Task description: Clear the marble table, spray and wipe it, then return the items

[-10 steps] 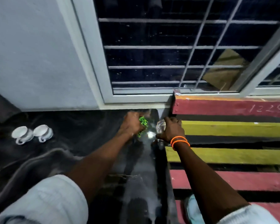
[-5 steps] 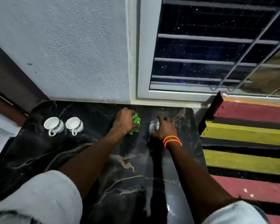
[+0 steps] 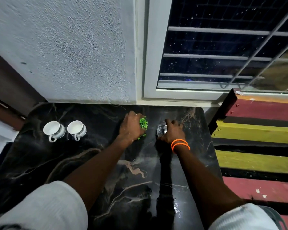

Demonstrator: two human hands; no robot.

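Near the back of the marble table (image 3: 73,163), the left hand (image 3: 130,126) wraps the little green plant (image 3: 143,124) and the right hand (image 3: 172,132) cups the glass (image 3: 161,129); both should move slowly and stay upright.

Dim, bluish artificial light falls from above. Glare glints on the glossy black marble table (image 3: 140,188) at lower centre. Frame edges bow and blur.

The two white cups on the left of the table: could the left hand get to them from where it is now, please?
Probably yes. The left hand is shut on the green plant, so it must let go first; the dark marble between it and the cups looks bare.
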